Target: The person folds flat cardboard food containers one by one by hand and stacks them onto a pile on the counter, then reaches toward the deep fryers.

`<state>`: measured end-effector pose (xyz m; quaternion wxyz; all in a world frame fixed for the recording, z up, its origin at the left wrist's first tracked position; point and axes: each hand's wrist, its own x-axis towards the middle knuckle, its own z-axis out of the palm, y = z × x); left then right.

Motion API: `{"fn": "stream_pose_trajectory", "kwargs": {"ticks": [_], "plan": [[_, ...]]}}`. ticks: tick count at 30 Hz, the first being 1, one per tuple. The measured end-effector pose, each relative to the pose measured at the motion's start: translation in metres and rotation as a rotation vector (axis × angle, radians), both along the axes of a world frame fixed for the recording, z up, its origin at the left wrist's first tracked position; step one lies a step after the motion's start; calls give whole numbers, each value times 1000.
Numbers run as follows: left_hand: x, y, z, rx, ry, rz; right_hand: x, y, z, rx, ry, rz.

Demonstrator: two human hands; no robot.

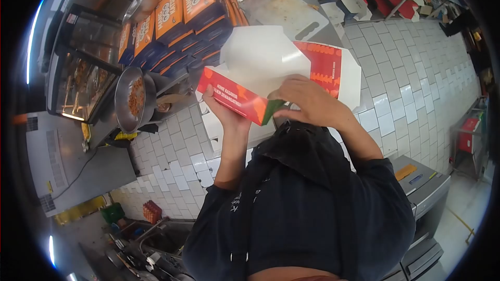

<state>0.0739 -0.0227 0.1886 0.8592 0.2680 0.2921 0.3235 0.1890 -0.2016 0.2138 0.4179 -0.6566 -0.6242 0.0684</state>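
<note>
A red and white cardboard box [234,93] is held in front of my chest, with its white inside showing and its flaps spread. My left hand [229,114] supports it from below at the left, with the thumb up on the printed red side. My right hand [307,99] is at the near right corner, its fingers bent round the box's green end [272,110]. A wide red and white flap [328,70] stands out to the right behind my right hand.
Stacked orange and blue boxes [182,15] stand at the upper left. Below them is a metal bowl of food [135,99], beside a glass display case [86,67]. A white cutting board [297,18] lies behind the held box. Metal drawers [422,192] are at the right.
</note>
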Motion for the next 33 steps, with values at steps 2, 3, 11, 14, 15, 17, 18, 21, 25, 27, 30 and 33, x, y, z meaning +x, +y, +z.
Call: {"fn": "stream_pose_trajectory", "kwargs": {"ticks": [2,3,11,14,15,17,18,21,25,27,30,33], "plan": [[4,2,-9,-61,11,-44,6,-3,8,-76,-44,-81],[6,4,-13,-121,22,-71,5,-4,9,-79,-42,-95],[1,15,-46,-153,54,-118,-16,-3,-3,-224,196,-43],[-1,11,-39,-280,-24,-165,-2,-12,2,97,34,-205],[0,10,-37,-317,-77,-198,3,-18,3,202,-26,-260],[-3,15,-34,-368,-70,-237,16,-41,-5,320,-168,-429],[-4,16,-33,-418,-54,-282,21,-43,-10,272,-143,-349],[2,11,-43,-426,-128,-375,14,-45,-22,79,-41,-168],[5,-9,-43,-462,-59,-432,10,-27,-38,140,64,-156],[3,-11,-54,-456,-30,-432,4,-20,-42,151,136,-137],[-3,-15,-40,-405,30,-466,-10,-10,-54,208,303,-383],[-1,-8,-45,-457,-15,-416,-23,-1,-48,188,429,-595]]}}
